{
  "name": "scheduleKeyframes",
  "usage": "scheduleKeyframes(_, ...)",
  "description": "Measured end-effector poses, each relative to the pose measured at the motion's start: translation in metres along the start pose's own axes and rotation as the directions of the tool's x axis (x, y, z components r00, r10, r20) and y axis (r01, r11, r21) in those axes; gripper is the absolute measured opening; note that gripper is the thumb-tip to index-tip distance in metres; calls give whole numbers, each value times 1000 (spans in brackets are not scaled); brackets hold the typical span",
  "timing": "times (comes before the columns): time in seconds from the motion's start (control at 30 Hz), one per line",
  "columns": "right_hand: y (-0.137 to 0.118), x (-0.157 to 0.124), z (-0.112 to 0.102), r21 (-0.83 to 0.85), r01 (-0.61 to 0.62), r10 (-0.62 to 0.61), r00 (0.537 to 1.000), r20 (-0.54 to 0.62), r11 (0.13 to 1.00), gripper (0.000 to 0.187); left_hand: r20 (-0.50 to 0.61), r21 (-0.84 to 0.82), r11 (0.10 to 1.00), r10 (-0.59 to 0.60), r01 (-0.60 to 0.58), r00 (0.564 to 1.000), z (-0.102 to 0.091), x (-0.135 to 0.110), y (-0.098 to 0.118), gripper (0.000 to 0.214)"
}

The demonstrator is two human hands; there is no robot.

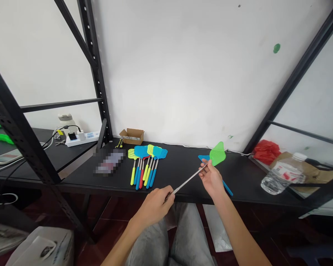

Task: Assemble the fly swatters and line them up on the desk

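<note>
Wall [183, 74]: white, across the upper part of the view, with a green smudge [276, 48] at 2 o'clock; all clock positions are read from the centre of the view.
Rack posts [294, 72]: black metal, one slanting at 2 o'clock, a perforated one standing at 10.
Tabletop [180, 164]: black, spanning 8 to 4 o'clock.
Swatter row [148, 151]: several fly swatters close together on the tabletop at 7 o'clock, some overlapping; blue and yellow-green heads point to the wall, blue, yellow-green and red handles to the near edge.
Green swatter [218, 154]: held above the tabletop, slanted, its head at 4 o'clock and its metal rod running down to 6.
Blue swatter [228, 188]: lying at 4 o'clock, partly hidden behind the right hand.
Plastic bottle [284, 173]: clear, tipped over, between 3 and 4 o'clock, near a red bag [266, 150].
Left hand [157, 203]: at 6 o'clock, fingers wrapped round the lower end of the green swatter, covering its grip.
Right hand [211, 178]: at 4 o'clock, fingertips pinching the rod just beside the green head.
Cardboard box [131, 137]: flaps up, at 9 o'clock near the wall.
</note>
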State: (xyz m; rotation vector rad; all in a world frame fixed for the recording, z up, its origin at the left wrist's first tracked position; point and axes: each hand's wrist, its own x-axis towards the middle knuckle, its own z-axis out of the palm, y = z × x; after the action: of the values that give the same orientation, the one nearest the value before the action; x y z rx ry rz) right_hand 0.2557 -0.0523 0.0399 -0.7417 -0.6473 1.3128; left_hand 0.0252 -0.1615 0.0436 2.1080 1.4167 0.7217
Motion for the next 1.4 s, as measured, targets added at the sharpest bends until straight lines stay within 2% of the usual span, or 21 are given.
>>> scheduleKeyframes(0.13,22,-28,9,-199,-10,40,988,147,980,39,-34,-43,999,0,-2,999,2,3,2,30)
scheduleKeyframes(0.23,42,-44,14,-359,-8,117,951,285,933,43,-64,-56,998,-1,-2,998,4,6,0,35)
scheduleKeyframes(0.3,52,-49,16,-433,-3,159,933,324,902,46,-75,-46,999,-6,3,997,6,7,-4,38)
scheduleKeyframes(0.5,58,-42,17,-465,38,111,950,290,884,48,-102,43,999,-27,31,994,9,10,-12,39)
scheduleKeyframes(0.6,55,-35,17,-447,41,71,970,232,894,48,-113,103,994,-29,41,993,7,12,-12,39)
scheduleKeyframes(0.83,34,-4,2,-404,11,4,999,36,915,48,-95,199,979,-21,39,995,-8,7,-15,40)
scheduleKeyframes(1.07,20,3,1,-384,59,-63,998,4,921,44,-78,195,981,14,2,997,-8,7,-13,41)
scheduleKeyframes(1.17,23,-4,5,-393,68,-62,998,29,917,44,-99,197,980,-11,30,995,-7,8,-15,37)
scheduleKeyframes(1.27,31,-17,11,-409,45,4,993,118,911,47,-128,194,980,-25,50,991,-4,9,-16,33)
scheduleKeyframes(1.4,45,-36,18,-478,11,152,941,302,878,47,-131,167,985,-23,44,991,1,11,-16,34)
